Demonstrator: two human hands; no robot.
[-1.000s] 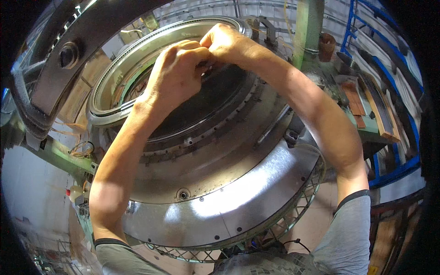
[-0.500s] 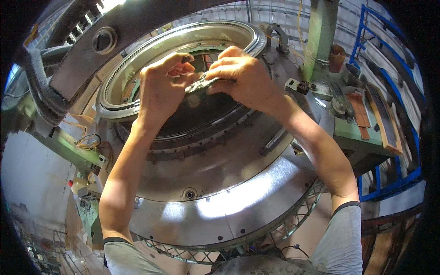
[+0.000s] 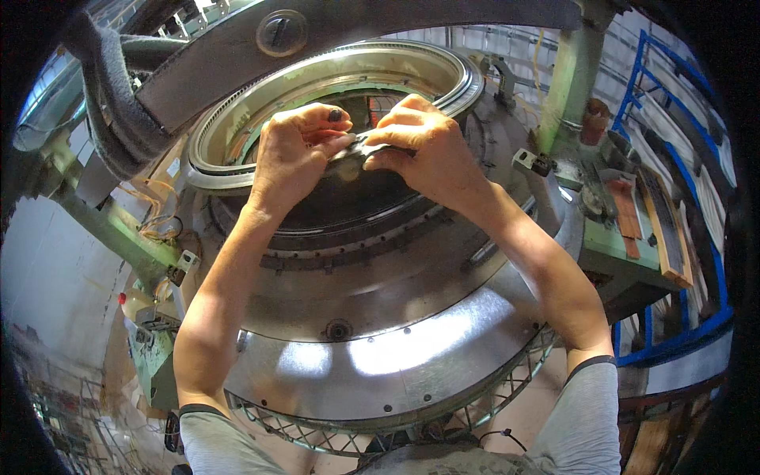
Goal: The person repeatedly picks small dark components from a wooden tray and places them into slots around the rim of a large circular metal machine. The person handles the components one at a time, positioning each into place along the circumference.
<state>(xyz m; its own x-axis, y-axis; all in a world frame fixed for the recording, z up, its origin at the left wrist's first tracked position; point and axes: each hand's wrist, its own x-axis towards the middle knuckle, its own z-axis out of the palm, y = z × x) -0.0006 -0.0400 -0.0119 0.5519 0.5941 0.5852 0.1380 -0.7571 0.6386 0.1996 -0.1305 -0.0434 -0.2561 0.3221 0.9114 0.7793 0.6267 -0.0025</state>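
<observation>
Both my hands are raised over the near rim of a metal ring (image 3: 207, 180) on a large round machine. My left hand (image 3: 291, 162) is closed, with a small dark round-ended piece (image 3: 335, 115) showing between its fingers. Its thumb and fingertip come close to those of my right hand (image 3: 427, 150), whose fingers are pinched together. Between the fingertips lies a small shiny greyish piece (image 3: 358, 148), too small and partly covered to name. Below the hands runs the dark inner wall (image 3: 348, 198) of the machine.
A dark curved beam (image 3: 372, 22) spans the top, wrapped with grey cloth (image 3: 119, 103) at left. Green posts (image 3: 574, 79) stand at the sides. At right a green bench (image 3: 625, 257) bears brown strips (image 3: 625, 210), beside a blue rack (image 3: 651, 340). A broad metal skirt (image 3: 332, 380) curves in front.
The view has shifted, so the machine sits lower and to the right in it. My hands remain together at the ring; the left fingers have turned, and the dark round end shows more plainly.
</observation>
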